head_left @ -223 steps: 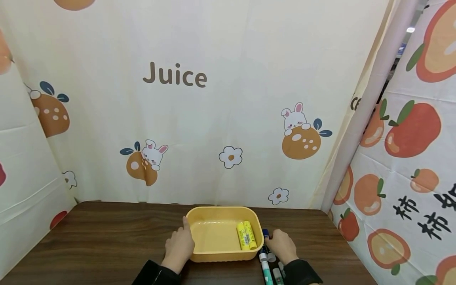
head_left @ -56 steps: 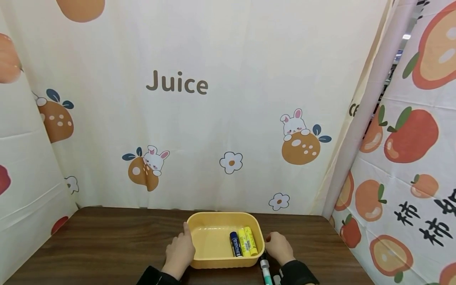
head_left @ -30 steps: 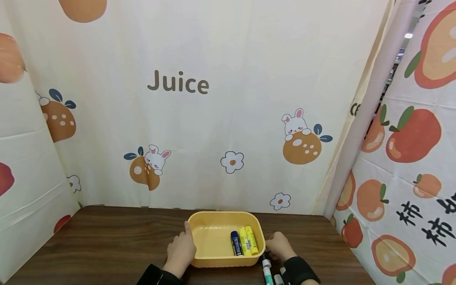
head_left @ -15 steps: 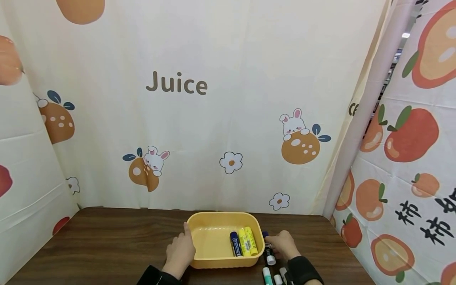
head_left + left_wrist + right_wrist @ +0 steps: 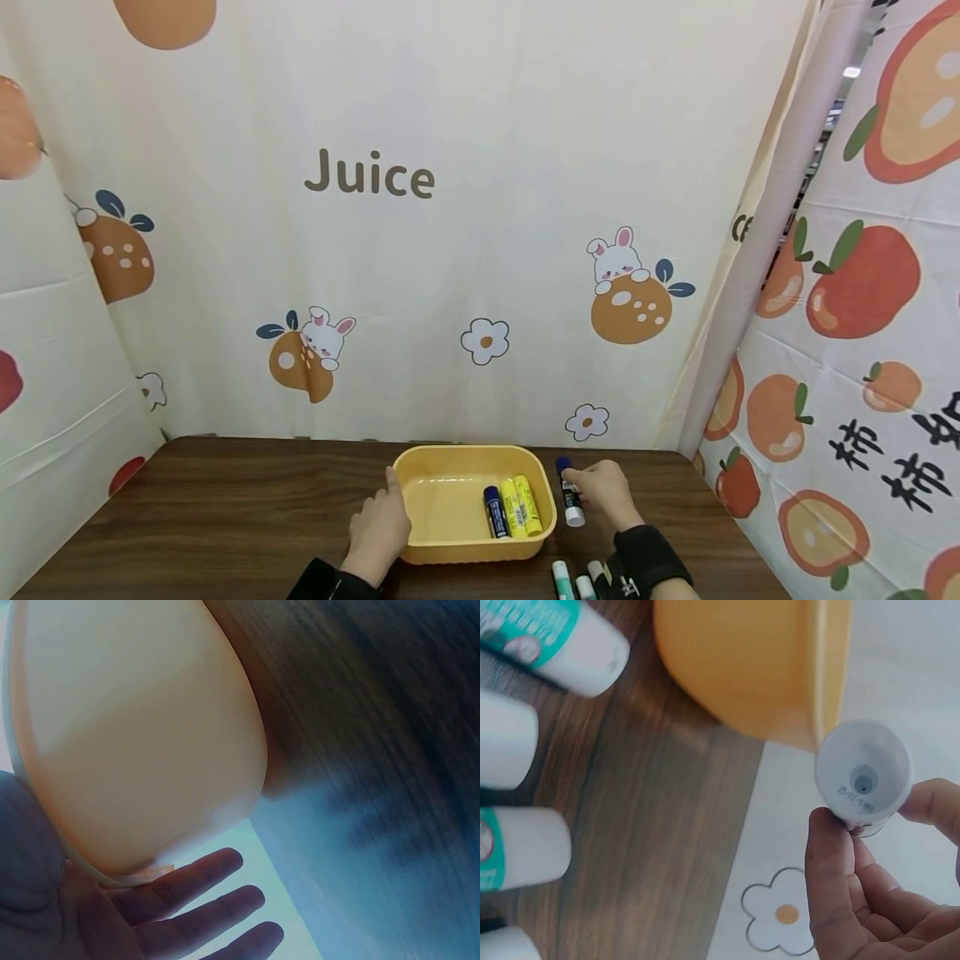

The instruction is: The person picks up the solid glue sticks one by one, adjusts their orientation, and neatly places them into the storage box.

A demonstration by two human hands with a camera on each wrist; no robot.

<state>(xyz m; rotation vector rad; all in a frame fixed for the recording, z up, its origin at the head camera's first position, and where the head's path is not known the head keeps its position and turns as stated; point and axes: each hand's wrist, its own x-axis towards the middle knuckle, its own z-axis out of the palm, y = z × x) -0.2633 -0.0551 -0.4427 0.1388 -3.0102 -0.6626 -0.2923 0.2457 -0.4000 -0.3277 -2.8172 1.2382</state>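
A yellow plastic tray (image 5: pixel 442 462) stands on the wooden table. In it lie a dark blue glue stick (image 5: pixel 493 510) and two yellow glue sticks (image 5: pixel 521 506), side by side at its right end. My left hand (image 5: pixel 381 525) rests against the tray's left wall (image 5: pixel 135 727), fingers straight. My right hand (image 5: pixel 603 490) pinches a blue-capped glue stick (image 5: pixel 568 493) in the air just right of the tray; its white base (image 5: pixel 863 777) faces the right wrist camera, with the tray's rim (image 5: pixel 826 675) beside it.
Several more glue sticks (image 5: pixel 573 579) lie on the table (image 5: pixel 225 517) near its front edge, by my right wrist; they show as white ends with teal labels (image 5: pixel 540 637). Printed cloth walls close the table at the back and both sides.
My right hand took a blue-capped glue stick from the pile at the front and has lifted it up beside the tray's right wall. The left hand has stayed at the tray.
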